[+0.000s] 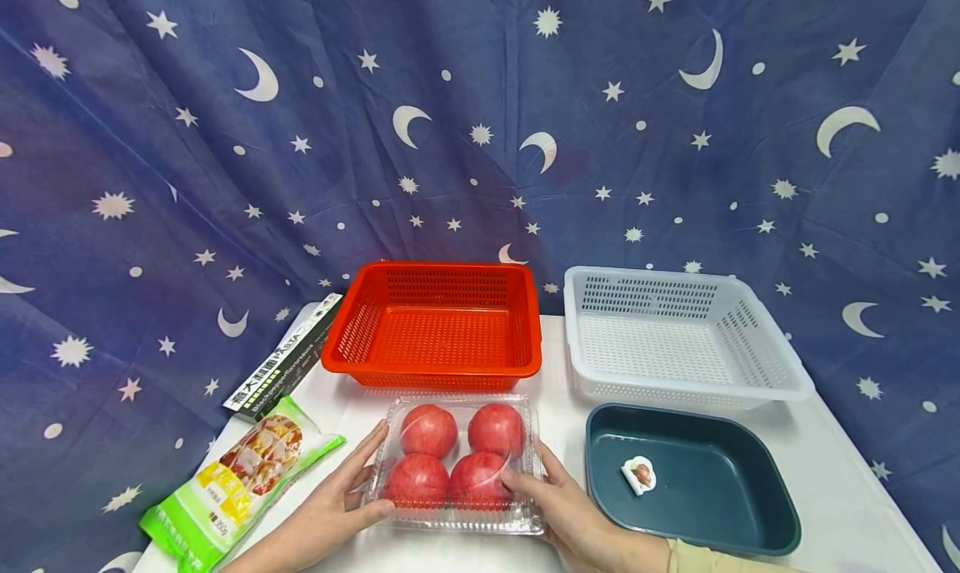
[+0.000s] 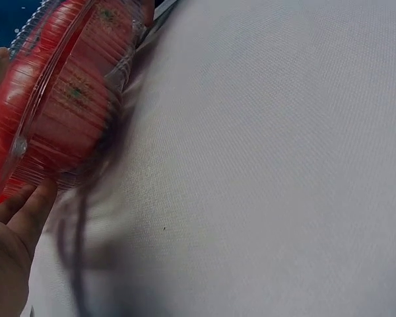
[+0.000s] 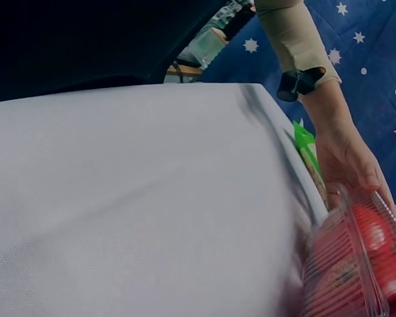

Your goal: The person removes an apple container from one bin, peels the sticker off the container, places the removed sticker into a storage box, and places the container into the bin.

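Note:
A clear plastic clamshell box [image 1: 459, 519] of red tomatoes [image 1: 429, 430] is held level between the two hands in the head view. My left hand [image 1: 337, 500] grips its left side, thumb at the near corner and fingers along the edge. On the opposite side my right hand [image 1: 573, 515] holds it, with the thumb on top of the lid and the fingers down the side. The left wrist view shows the tomatoes' green stem ends [image 2: 76, 92] through the plastic, and a shadow falls on the white cloth below. The right wrist view shows the box [image 3: 346, 264] at the lower right.
Behind the box stands a red basket [image 1: 431, 374], with a white basket [image 1: 675, 387] to its right. A dark blue tub [image 1: 705, 481] holds a small white piece [image 1: 639, 475]. At the left lie a green food bag [image 1: 240, 481] and a black-and-white pasta box [image 1: 288, 356].

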`<state>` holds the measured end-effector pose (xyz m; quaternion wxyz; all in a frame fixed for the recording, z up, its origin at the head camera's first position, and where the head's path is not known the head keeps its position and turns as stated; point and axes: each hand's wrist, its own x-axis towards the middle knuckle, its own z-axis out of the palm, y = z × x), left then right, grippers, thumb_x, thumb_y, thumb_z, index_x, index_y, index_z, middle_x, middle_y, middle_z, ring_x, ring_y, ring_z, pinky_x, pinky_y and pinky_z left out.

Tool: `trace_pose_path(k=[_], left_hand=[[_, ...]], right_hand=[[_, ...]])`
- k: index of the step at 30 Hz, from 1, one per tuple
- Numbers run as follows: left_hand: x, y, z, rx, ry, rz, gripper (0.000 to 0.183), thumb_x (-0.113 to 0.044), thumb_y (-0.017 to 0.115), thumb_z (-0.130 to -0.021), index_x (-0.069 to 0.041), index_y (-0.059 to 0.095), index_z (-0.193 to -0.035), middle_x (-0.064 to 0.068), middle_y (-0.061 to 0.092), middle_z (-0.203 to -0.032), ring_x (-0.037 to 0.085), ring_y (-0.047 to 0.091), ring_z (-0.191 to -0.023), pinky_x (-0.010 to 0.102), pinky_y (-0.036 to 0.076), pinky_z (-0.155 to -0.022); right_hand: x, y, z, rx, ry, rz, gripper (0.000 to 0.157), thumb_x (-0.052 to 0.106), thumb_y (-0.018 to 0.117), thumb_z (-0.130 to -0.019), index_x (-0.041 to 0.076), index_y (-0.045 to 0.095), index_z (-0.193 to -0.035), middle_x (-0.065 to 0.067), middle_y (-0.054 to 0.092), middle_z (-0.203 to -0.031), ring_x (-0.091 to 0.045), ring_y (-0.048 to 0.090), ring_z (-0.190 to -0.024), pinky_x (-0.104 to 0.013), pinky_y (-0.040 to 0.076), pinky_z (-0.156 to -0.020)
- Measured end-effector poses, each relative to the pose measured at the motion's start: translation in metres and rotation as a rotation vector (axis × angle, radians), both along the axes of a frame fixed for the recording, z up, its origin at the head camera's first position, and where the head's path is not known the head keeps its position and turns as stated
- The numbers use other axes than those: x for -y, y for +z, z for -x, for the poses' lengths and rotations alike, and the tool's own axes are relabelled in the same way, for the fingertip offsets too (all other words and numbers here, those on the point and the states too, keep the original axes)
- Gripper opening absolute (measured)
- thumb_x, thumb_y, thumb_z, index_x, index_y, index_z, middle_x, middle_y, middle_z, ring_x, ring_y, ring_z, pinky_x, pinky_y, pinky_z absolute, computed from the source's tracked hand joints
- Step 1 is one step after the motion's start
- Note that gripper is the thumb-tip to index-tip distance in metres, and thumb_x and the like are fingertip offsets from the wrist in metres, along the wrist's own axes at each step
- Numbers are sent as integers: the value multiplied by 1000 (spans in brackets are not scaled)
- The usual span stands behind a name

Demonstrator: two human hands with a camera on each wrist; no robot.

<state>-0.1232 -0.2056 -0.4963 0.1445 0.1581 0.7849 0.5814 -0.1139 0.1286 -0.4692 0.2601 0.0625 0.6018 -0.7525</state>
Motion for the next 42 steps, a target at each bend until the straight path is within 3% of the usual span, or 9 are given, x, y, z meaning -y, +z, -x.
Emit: trace_pose_path(k=[7, 16, 20, 24, 27, 30, 33, 38, 42], left_hand=[[2, 5, 6, -8, -51, 5, 89, -15, 71, -98, -21, 14, -166, 7, 1, -172, 58, 22, -144, 27, 44, -104], [11, 35, 20, -64, -74, 147, 78, -28, 72, -98, -18, 30, -163, 16, 28, -165, 43, 50, -134, 26, 51, -98], [16, 49, 30, -73, 9, 168, 65, -30, 72, -98, -12, 46, -154, 21, 47, -152, 37, 61, -124, 25, 55, -90], [23, 60, 45, -229, 162, 226, 56, -31, 74, -97, -12, 56, -147, 19, 55, -146, 35, 65, -118, 35, 57, -91], [32, 66, 60, -369, 253, 324, 55, -33, 72, -98, -13, 56, -147, 15, 51, -151, 36, 59, -126, 49, 52, -98], [45, 67, 77, -445, 292, 374, 56, -34, 70, -99, -9, 54, -147, 13, 45, -156, 37, 49, -136, 56, 44, -105], [56, 65, 93, -462, 315, 354, 56, -31, 70, -99, -4, 54, -145, 15, 41, -158, 38, 41, -142, 47, 41, -110], [68, 57, 111, -395, 307, 278, 49, -25, 69, -101, 2, 56, -139, 20, 32, -162, 42, 45, -138, 38, 45, -106], [71, 50, 122, -339, 254, 203, 44, -21, 70, -99, 5, 57, -131, 21, 22, -166, 45, 51, -132, 18, 47, -97]], right_hand=[[-2, -2, 3, 24, 19, 68, 95, 19, 69, -92, 16, 6, -163, -18, 54, -139, -25, 64, -108, -39, 55, -92], [-2, -3, 7, 45, 14, 43, 98, 22, 69, -92, 11, 2, -163, -17, 59, -133, -24, 66, -104, -38, 56, -89], [-2, -2, 9, 58, 5, 23, 98, 23, 70, -92, 11, 3, -163, -20, 57, -134, -24, 65, -104, -40, 56, -90], [-1, -4, 10, 67, -4, 6, 97, 24, 70, -92, 10, 4, -162, -22, 54, -136, -25, 64, -104, -44, 57, -92], [0, -6, 10, 62, -2, 14, 95, 23, 68, -93, 9, 4, -162, -22, 54, -136, -25, 64, -104, -47, 56, -93], [0, -9, 8, 63, 7, 28, 95, 22, 67, -94, 8, 2, -161, -22, 54, -136, -26, 64, -105, -47, 56, -93], [0, -11, 6, 73, 12, 44, 95, 22, 66, -94, 7, 1, -161, -22, 55, -135, -27, 65, -105, -48, 56, -92], [-1, -13, 6, 85, 20, 57, 96, 22, 66, -94, 8, -1, -161, -21, 56, -135, -30, 66, -106, -51, 56, -92], [-1, -10, 9, 72, 22, 42, 96, 24, 66, -94, 8, 0, -161, -23, 53, -138, -29, 64, -107, -50, 55, -94]])
